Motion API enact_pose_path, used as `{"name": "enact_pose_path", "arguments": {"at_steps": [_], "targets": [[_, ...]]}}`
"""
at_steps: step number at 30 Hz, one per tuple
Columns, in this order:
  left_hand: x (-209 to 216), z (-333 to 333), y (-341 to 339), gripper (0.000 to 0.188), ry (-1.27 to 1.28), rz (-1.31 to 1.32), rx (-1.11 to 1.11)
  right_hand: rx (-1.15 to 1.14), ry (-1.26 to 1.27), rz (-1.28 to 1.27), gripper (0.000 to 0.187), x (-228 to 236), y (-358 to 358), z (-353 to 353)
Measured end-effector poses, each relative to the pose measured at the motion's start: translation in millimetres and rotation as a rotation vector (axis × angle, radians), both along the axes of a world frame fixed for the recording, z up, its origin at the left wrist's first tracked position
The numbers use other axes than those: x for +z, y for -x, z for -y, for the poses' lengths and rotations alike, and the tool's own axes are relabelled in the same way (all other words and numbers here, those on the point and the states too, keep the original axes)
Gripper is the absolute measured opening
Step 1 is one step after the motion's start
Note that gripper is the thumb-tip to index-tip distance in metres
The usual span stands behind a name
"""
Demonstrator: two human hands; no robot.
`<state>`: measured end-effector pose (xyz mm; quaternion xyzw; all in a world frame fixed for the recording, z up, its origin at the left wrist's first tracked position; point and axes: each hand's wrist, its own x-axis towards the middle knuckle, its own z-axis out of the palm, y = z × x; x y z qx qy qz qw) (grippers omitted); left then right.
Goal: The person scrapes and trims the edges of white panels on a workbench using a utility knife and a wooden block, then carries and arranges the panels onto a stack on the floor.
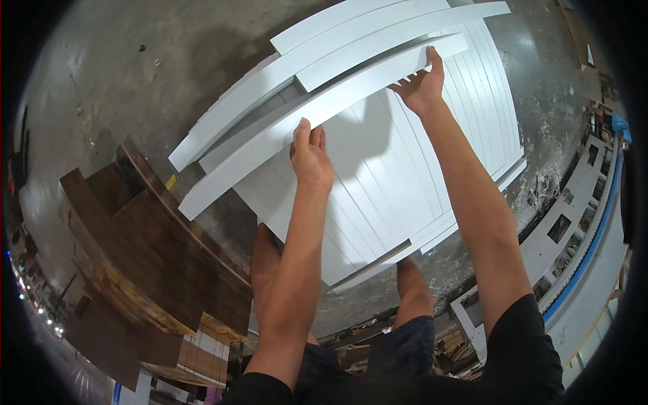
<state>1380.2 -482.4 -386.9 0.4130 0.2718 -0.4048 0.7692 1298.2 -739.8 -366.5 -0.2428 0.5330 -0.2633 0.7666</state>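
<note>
A long white board (250, 158) is gripped in both of my hands, slanting from lower left to upper right. My left hand (312, 156) closes on it near the middle, thumb on its upper face. Farther right, my right hand (424, 84) pinches it near its far end, thumb on top and fingers underneath. Below the board lies a stack of white grooved panels (378, 182). Beyond it, more white boards (398, 34) rest along the far side of the stack, one with its left end (202, 145) sticking out past the panels.
Dark brown wooden panels (148, 236) are stacked at the left, close to my leg. On the right stands a long grey frame with rectangular cutouts (559, 228) and a blue strip (574, 263). The concrete floor (142, 81) is scuffed, with small debris.
</note>
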Motion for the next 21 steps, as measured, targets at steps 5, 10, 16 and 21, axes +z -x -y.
{"name": "enact_pose_path", "arguments": {"at_steps": [5, 10, 16, 21], "targets": [[-17.5, -48.3, -6.7, 0.065, -0.081, 0.222, -0.285, -0.039, -0.012, 0.048, 0.101, 3.7, -22.0, -2.1], [-32.8, -165.5, -20.3, 0.093, -0.378, 0.338, -0.45, -0.035, -0.029, 0.015, 0.092, 14.6, -21.8, 2.5], [-49.4, -292.8, -109.1, 0.104, -0.799, 0.633, -0.344, -0.054, 0.005, -0.031, 0.089, 30.6, -47.1, -10.4], [-53.0, -299.3, -164.9, 0.085, -0.868, 1.134, -0.665, -0.043, 0.013, -0.098, 0.085, 30.4, -42.0, -10.5]]}}
